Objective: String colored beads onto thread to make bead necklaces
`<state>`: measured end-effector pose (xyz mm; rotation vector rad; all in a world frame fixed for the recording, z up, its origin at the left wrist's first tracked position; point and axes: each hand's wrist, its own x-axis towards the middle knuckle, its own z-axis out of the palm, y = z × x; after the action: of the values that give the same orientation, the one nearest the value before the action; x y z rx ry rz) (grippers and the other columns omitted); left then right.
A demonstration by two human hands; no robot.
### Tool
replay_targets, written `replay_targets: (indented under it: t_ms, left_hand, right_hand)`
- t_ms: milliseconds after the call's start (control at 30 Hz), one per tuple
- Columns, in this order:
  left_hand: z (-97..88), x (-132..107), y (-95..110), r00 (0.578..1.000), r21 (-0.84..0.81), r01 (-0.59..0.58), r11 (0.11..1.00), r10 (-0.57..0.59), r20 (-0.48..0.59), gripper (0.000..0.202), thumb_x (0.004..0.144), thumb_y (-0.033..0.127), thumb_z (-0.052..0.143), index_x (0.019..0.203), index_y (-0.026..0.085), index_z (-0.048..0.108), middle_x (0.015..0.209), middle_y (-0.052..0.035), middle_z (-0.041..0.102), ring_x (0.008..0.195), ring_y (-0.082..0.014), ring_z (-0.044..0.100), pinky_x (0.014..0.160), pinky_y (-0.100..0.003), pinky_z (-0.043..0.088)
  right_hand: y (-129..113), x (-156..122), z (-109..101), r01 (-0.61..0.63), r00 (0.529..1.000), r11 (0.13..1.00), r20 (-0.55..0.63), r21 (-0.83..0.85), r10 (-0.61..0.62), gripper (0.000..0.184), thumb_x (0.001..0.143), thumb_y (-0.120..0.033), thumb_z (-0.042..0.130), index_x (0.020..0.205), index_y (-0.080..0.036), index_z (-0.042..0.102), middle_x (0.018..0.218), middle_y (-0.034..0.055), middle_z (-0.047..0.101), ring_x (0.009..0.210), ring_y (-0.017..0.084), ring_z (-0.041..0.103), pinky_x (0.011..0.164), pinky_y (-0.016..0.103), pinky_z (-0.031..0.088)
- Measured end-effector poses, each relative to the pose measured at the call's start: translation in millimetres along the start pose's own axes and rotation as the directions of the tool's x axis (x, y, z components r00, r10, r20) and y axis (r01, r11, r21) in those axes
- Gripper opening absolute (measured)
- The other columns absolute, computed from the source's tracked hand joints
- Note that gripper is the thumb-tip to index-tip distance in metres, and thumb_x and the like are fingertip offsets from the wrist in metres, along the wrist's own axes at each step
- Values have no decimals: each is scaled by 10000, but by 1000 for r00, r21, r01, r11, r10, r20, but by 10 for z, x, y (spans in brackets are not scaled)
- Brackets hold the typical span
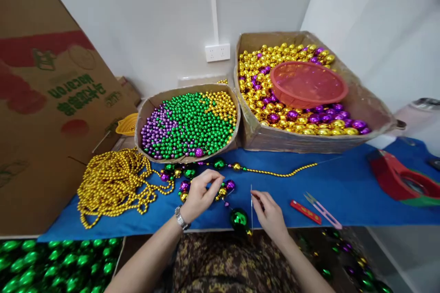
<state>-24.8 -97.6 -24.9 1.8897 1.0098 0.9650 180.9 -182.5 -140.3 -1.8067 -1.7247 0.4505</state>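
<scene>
My right hand (270,213) pinches a long thin needle (251,206) that stands nearly upright, with a small gold bead (249,232) near its lower end. Beside it hangs a big shiny green ball (238,219), joined to a strand with a small purple bead (226,204). My left hand (204,194), a metal watch at its wrist, has thumb and forefinger pressed together; whatever lies between them is too small to make out. Around its fingers lie larger beads, among them a purple ball (230,185) and a gold ball (222,192).
Behind my hands stand a low box of small beads (227,149) and a larger carton (292,142) bearing a red basket (309,84). Gold bead strings (113,183) lie left. At right are thread snips (323,210), a red cutter (305,212) and a tape dispenser (392,178).
</scene>
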Motion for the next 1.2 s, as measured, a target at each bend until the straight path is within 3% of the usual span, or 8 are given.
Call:
replay_targets:
  t_ms: [67, 133, 267, 367, 500, 733, 967, 1200]
  left_hand:
    - [72, -58, -23, 998, 29, -14, 999, 12, 64, 173, 861, 274, 520, 851, 203, 677, 828, -68, 654, 779, -183, 579, 714, -264, 419]
    - [171, -131, -47, 972, 74, -89, 993, 70, 225, 189, 871, 273, 504, 929, 209, 672, 865, -81, 656, 826, -194, 579, 750, -277, 419]
    - [431, -372, -133, 786, 185, -378, 907, 209, 581, 367, 802, 346, 589, 1134, 190, 591, 1064, -139, 620, 977, -270, 540, 868, -372, 407]
    - [608, -561, -245, 733, 266, -494, 828, 232, 639, 458, 778, 318, 604, 1204, 174, 522, 1179, -163, 560, 1091, -312, 482, 930, -433, 388]
    - [722, -682, -352, 739, 298, -523, 799, 250, 626, 415, 813, 291, 566, 1204, 172, 494, 1251, -157, 517, 1179, -302, 435, 993, -423, 369]
    - [709, -676, -419, 789, 264, -478, 838, 278, 548, 457, 806, 300, 598, 1216, 160, 453, 1250, -167, 500, 1169, -278, 458, 969, -406, 427]
    - [618, -698, -493, 734, 275, -515, 812, 252, 630, 745, 758, 292, 652, 1383, 186, 261, 1357, -190, 393, 1220, -322, 415, 973, -452, 427]
    - [641, -744, -624, 757, 293, -488, 822, 232, 611, 749, 783, 268, 620, 1409, 236, 209, 1396, -161, 377, 1245, -309, 412, 975, -454, 431]
  right_hand:
    - [-21, -13, -21, -50, 998, 992, 33, -117, 55, 278, 923, -374, 378, 972, -195, 585, 928, 84, 626, 857, 205, 626, 726, 296, 480]
    - [-61, -24, -39, -93, 991, 969, 74, -230, 113, 229, 888, -397, 460, 877, -200, 576, 852, 68, 615, 776, 211, 633, 644, 286, 462]
    - [-146, -24, -43, -123, 967, 919, 161, -374, 195, 162, 883, -344, 491, 835, -196, 538, 792, 45, 610, 728, 193, 645, 588, 248, 420]
    - [-194, -5, -38, -125, 948, 896, 215, -426, 235, 134, 909, -272, 433, 864, -193, 532, 827, 56, 627, 723, 193, 657, 568, 252, 408]
    - [-229, -3, -62, -134, 927, 873, 253, -468, 278, 176, 937, -241, 357, 912, -192, 525, 888, 69, 640, 720, 200, 669, 558, 268, 409]
    - [-277, -98, -92, -143, 890, 851, 310, -505, 334, 195, 939, -293, 361, 947, -191, 527, 938, 87, 637, 767, 231, 674, 589, 302, 429]
    - [-307, -92, -35, -200, 867, 844, 310, -498, 389, 174, 922, -197, 364, 938, -191, 537, 936, 79, 649, 804, 209, 672, 616, 280, 428]
    - [-311, -145, -72, -270, 858, 831, 270, -487, 437, 180, 913, -309, 406, 942, -197, 545, 967, 90, 657, 805, 229, 674, 630, 290, 438]
